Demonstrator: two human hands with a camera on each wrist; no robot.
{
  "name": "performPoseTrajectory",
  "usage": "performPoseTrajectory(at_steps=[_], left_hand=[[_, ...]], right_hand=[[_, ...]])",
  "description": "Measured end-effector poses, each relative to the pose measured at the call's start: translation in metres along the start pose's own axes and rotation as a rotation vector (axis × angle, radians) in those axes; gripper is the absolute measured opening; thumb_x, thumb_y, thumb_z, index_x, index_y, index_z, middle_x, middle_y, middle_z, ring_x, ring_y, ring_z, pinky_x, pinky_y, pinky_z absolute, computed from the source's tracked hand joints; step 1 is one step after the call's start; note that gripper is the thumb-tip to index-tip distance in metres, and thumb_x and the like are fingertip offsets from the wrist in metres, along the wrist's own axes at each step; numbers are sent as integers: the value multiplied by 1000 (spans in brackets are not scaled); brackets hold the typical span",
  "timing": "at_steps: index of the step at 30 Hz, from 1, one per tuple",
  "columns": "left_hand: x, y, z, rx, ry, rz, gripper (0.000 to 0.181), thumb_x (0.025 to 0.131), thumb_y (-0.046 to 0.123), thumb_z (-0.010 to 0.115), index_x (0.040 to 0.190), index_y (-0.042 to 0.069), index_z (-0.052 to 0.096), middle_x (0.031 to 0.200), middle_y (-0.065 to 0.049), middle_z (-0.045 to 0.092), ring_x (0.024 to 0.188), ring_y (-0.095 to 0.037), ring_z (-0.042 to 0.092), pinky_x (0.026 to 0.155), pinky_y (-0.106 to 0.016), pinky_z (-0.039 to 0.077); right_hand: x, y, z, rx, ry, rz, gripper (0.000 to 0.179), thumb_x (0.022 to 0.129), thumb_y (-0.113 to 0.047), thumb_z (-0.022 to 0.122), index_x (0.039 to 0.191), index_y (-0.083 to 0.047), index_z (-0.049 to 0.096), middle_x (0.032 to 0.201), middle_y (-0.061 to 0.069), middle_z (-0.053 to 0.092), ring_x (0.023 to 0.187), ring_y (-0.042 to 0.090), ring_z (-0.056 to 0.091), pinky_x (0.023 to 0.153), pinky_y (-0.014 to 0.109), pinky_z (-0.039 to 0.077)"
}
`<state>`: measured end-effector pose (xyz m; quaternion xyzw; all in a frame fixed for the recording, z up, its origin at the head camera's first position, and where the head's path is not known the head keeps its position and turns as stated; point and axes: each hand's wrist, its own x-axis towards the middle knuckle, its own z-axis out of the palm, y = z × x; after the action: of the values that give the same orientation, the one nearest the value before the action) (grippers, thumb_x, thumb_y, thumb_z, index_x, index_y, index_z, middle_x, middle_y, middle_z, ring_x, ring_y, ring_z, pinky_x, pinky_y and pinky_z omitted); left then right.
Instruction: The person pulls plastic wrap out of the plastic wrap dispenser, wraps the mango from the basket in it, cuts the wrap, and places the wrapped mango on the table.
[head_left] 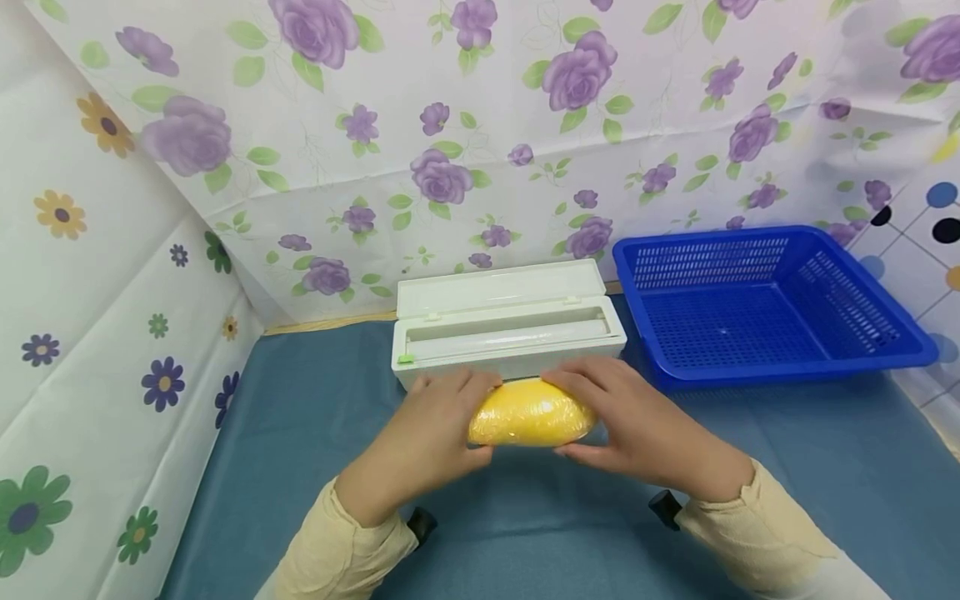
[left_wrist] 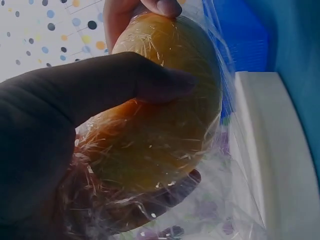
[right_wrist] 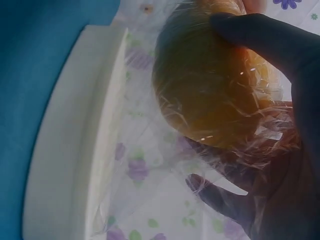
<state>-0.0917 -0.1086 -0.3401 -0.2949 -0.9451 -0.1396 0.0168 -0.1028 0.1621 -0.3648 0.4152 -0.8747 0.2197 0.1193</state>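
Observation:
A yellow mango [head_left: 534,412], wrapped in shiny clear cling film [right_wrist: 240,125], is held level in the head view, just in front of a white cling film dispenser [head_left: 510,358]. My left hand [head_left: 442,425] grips its left end, thumb below and fingers above. At the other end my right hand [head_left: 622,417] grips it the same way. In the left wrist view the thumb lies across the mango [left_wrist: 165,125], and loose film spreads around the fingers. Bunched film shows by the palm in the right wrist view. Inside the open dispenser lies a roll of film [head_left: 517,337].
A blue plastic basket [head_left: 750,371] stands to the right of the dispenser. The table has a dark teal cover [head_left: 315,433]. Flower-patterned sheets [head_left: 510,108] hang behind it and along the left, and a dotted one [head_left: 937,275] covers the right side.

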Motion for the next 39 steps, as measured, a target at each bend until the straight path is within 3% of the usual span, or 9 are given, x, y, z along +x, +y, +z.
performPoseTrajectory(at_steps=[11, 18, 23, 30, 35, 39], left_hand=[[-1, -4, 31, 12, -72, -19, 71, 72, 32, 90, 133, 15, 58, 119, -2, 66, 106, -18, 63, 90, -46, 44], [1, -8, 45, -36, -92, -73, 75, 73, 46, 89, 133, 15, 59, 121, -7, 62, 110, -28, 61, 93, -51, 45], [4, -7, 54, -29, -32, -66, 75, 75, 48, 88, 136, 15, 58, 132, -9, 57, 121, -30, 58, 98, -52, 45], [9, -5, 66, 19, 45, -3, 69, 76, 37, 89, 135, 19, 59, 123, -4, 61, 114, -27, 60, 94, -51, 47], [14, -9, 71, 38, 78, 0, 59, 79, 31, 88, 130, 17, 64, 118, -4, 65, 107, -27, 63, 91, -49, 47], [18, -15, 70, 28, 50, 5, 58, 80, 32, 87, 131, 15, 64, 117, -5, 67, 105, -25, 64, 93, -49, 46]], right_hand=[[-10, 6, 27, 0, -90, 71, 75, 78, -40, 88, 142, -21, 53, 131, -4, 59, 120, 14, 57, 101, 45, 50], [-9, 12, 40, 17, -146, 125, 74, 80, -43, 85, 142, -19, 53, 128, -3, 61, 115, 15, 59, 100, 46, 50], [-6, 18, 44, 41, -186, 177, 83, 81, -44, 84, 147, -12, 47, 129, 2, 63, 115, 20, 61, 103, 50, 48], [0, 25, 47, 96, -220, 223, 64, 81, -42, 85, 132, -19, 53, 115, -9, 64, 101, 10, 58, 96, 43, 47], [3, 30, 49, 97, -242, 229, 63, 83, -43, 82, 134, -19, 54, 117, -8, 64, 105, 12, 57, 99, 43, 46], [4, 32, 51, 58, -199, 181, 73, 83, -45, 82, 141, -11, 53, 136, 5, 60, 121, 23, 58, 106, 50, 46]])
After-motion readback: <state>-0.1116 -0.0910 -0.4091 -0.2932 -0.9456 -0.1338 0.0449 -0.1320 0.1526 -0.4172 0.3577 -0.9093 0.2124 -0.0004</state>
